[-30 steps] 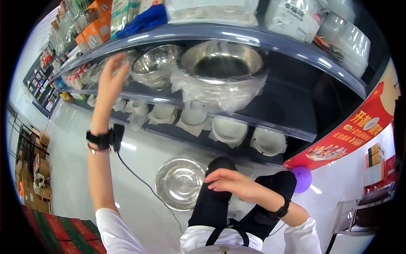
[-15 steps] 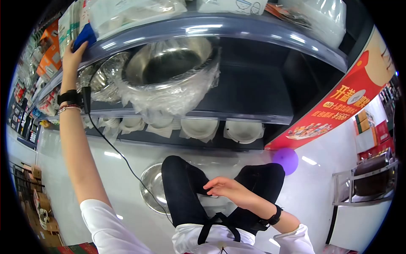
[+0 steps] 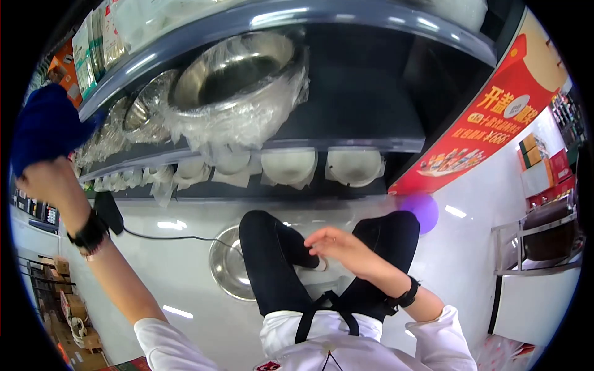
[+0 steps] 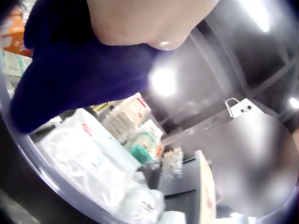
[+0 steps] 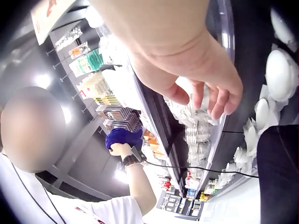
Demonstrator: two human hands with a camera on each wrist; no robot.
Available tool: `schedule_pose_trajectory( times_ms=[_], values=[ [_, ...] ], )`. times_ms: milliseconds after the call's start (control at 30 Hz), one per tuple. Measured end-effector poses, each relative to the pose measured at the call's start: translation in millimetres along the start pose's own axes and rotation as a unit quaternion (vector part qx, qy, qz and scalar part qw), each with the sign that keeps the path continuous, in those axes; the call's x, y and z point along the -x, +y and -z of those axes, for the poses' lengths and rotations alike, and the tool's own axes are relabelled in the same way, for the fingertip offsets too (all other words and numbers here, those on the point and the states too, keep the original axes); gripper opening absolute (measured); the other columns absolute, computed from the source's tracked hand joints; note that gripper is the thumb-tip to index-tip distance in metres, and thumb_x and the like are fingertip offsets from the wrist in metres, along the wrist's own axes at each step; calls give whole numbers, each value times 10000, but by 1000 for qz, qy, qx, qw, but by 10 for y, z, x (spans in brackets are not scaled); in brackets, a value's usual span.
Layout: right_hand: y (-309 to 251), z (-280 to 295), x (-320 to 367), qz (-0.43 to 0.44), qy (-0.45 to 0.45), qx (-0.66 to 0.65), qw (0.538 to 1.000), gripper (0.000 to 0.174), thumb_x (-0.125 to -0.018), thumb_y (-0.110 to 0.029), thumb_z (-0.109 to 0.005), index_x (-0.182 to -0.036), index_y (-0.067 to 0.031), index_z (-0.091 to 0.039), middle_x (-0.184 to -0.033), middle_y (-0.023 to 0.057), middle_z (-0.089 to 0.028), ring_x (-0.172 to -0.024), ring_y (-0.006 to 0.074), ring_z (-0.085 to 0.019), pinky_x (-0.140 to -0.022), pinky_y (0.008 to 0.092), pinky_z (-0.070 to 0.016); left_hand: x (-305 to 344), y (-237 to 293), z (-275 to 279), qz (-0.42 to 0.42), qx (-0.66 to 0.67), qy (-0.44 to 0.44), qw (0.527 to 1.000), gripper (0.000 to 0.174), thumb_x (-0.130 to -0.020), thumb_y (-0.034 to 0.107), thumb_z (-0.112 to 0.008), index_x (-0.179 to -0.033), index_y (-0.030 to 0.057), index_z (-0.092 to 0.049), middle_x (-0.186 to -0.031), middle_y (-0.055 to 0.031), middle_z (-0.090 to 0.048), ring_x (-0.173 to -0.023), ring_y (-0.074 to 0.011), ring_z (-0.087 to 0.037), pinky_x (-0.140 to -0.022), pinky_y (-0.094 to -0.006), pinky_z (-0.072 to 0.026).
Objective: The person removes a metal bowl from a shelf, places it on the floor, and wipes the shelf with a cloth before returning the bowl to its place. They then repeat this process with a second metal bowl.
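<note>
The left hand (image 3: pixel 52 185) grips a dark blue cloth (image 3: pixel 49 127) at the left of the head view, off the end of the upper shelf's edge. In the left wrist view the cloth (image 4: pixel 88 74) hangs below part of the hand (image 4: pixel 145 21). From the right wrist view, the left hand (image 5: pixel 120 149) holds the bunched cloth (image 5: pixel 124 136) from below. Over the lap, the right hand (image 3: pixel 340 248) hangs in the air with loosely bent fingers and nothing in them; its relaxed fingers also show in the right wrist view, from the hand (image 5: pixel 187 70).
Plastic-wrapped steel basins (image 3: pixel 235 80) fill the middle shelf's left part. White bowls (image 3: pixel 289 166) stand on the lower shelf. A steel basin (image 3: pixel 232 266) lies on the floor beside the left knee, near a purple balloon (image 3: pixel 419 213). A black cable (image 3: pixel 167 237) runs from the left wrist.
The left hand has reached the blue cloth on the upper shelf, taken hold of it and drawn it off to the left. The right hand has stayed over the lap.
</note>
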State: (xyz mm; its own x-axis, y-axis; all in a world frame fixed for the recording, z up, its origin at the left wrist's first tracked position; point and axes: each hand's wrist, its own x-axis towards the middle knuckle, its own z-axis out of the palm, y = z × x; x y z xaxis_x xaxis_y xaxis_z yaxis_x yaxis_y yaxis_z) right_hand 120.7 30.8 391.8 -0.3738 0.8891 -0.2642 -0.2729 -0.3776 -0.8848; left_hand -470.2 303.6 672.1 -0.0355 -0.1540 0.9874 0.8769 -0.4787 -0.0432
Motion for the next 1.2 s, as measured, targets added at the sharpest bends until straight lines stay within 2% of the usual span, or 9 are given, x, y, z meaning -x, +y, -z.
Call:
schedule_pose_trajectory(
  times_ms=[300, 433, 533, 567, 800, 1000, 1067, 1133, 1200],
  values=[
    [-310, -564, 245, 161, -141, -54, 975, 946, -834, -172, -716, -1516, -137, -60, -1518, 159, -177, -1288, 276, -375, -1036, 364, -379, 1142, 4179, 1044, 286, 151, -296, 899, 375, -791, 149, -710, -1111, 26, -559, -1162, -136, -574, -1021, -214, -561, -923, -309, -404],
    [-154, -405, 360, 232, -75, 9, 970, 784, -772, -189, -753, -1417, -12, -344, -1426, 159, -404, -1319, 251, -382, -1082, 397, -318, 1525, 4811, 945, 420, 527, -537, 507, 376, -860, -33, -547, -1229, 15, -486, -1162, -104, -492, -1063, -202, -532, -918, -310, -432],
    [167, 43, 703, 115, 27, -244, 963, 636, -794, -95, -662, -1364, -3, -394, -1271, 170, -549, -1139, 298, -570, -966, 440, -478, 1846, 4671, 1061, 449, 539, -556, 445, 440, -868, -24, -560, -1293, 11, -456, -1293, -115, -457, -1134, -206, -534, -958, -332, -432],
    [281, 328, 934, 90, 84, -155, 980, 799, -764, -392, -664, -1378, 22, -361, -1305, 239, -503, -1177, 385, -528, -1000, 467, -438, 1898, 4500, 1139, 446, 504, -584, 454, 433, -874, -31, -545, -1297, 15, -463, -1309, -112, -467, -1145, -211, -541, -948, -336, -451],
    [849, 1471, 1939, 226, 179, 117, 950, 709, -857, -627, -407, -1231, -28, -477, -1178, 241, -580, -1023, 361, -589, -821, 421, -488, 2794, 3359, 2174, 540, 196, -664, 479, 259, -925, 75, -558, -1179, 26, -565, -1118, -55, -595, -946, -136, -575, -858, -285, -462],
    [2259, 1729, 2298, -111, 287, -313, 898, 655, -922, -578, -342, -1272, -44, -487, -1029, 216, -641, -912, 354, -627, -797, 415, -505, 4441, 3659, 3428, 733, 102, -669, 67, 481, -975, 468, -434, -1225, 74, -551, -1127, -71, -605, -954, -162, -557, -843, -318, -464],
    [2516, 1660, 2220, -170, 221, 118, 953, 563, -962, -471, -349, -1268, -21, -495, -1065, 182, -645, -941, 333, -629, -836, 411, -505, 4517, 3912, 3469, 714, 86, -691, -69, 492, -986, 434, -431, -1303, 63, -498, -1234, -98, -584, -1046, -193, -565, -911, -351, -464],
    [3176, 1896, 2179, -239, 222, -236, 916, 473, -986, -354, -351, -1259, -3, -510, -1091, 146, -648, -988, 280, -627, -879, 406, -497, 4485, 4147, 3463, 766, 102, -630, -80, 468, -986, 383, -440, -1312, 52, -502, -1242, -88, -589, -1067, -190, -572, -918, -351, -468],
    [3346, 1782, 2046, -159, 58, 87, 982, 423, -983, -319, -379, -1218, -12, -552, -1089, 115, -653, -1013, 221, -619, -907, 379, -489, 4585, 4181, 3465, 841, 110, -518, -110, 435, -962, 276, -523, -1320, 30, -506, -1277, -92, -587, -1078, -177, -580, -936, -327, -470]
  ],
)
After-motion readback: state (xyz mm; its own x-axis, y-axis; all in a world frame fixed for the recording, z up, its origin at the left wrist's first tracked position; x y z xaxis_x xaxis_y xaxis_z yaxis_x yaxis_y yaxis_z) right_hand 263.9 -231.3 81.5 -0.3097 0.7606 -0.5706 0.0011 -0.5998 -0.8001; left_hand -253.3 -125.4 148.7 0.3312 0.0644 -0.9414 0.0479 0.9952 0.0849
